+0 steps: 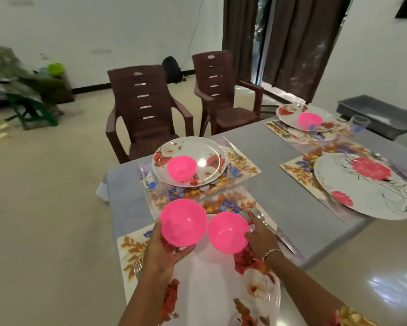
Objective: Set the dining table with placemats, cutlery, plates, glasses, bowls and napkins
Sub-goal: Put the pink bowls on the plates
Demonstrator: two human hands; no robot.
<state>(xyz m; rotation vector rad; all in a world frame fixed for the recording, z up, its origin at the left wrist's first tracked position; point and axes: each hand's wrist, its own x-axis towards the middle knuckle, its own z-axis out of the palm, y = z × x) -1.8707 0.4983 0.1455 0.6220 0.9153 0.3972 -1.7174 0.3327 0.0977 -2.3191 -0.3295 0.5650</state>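
Over the near plate, both hands are busy with pink bowls. Her left hand cups the left bowl from beneath, thumb on its left rim and fingers curled under its base, so it is lifted and tipped toward the camera. Her right hand has the right bowl by its right rim, thumb and fingertips pinched on the edge; I cannot tell whether that bowl rests on the plate or is held just above it. The two bowls sit side by side, nearly touching. A bracelet circles the right wrist.

Under the near plate lies a floral placemat, with a fork on its left and a spoon and knife on its right. Beyond it, the next setting has a flowered plate with a pink bowl standing on it. A far setting by the table's end also carries a plate and pink bowl, with a tumbler near it. To the right, a large plate with pink flowers has no bowl on it. The table is covered in grey. Two brown chairs stand at its far side.
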